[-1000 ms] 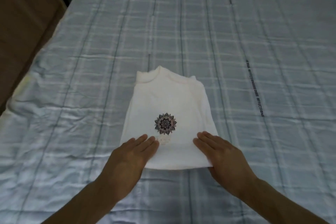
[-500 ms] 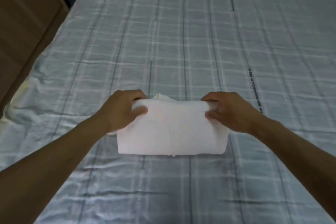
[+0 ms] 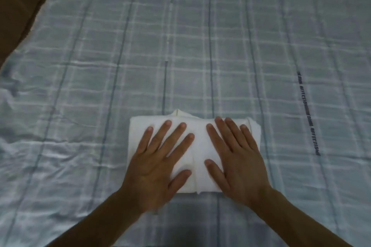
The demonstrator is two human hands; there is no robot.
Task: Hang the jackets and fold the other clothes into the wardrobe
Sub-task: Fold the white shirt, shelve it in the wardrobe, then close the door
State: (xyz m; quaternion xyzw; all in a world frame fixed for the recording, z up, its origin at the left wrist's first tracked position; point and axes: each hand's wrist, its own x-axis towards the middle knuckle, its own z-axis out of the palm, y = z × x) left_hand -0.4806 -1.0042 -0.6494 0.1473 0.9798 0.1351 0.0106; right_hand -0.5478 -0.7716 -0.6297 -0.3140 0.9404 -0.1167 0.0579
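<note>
We observe dim, even illumination with a cool cast. The white folded garment (image 3: 196, 146) reads brightest and loses surface detail. Soft shadow falls on the bed sheet (image 3: 200, 46) beneath the forearms. Focus is soft throughout; the sheet's straight stripes bow outward toward the frame edges, and the corners darken.
</note>
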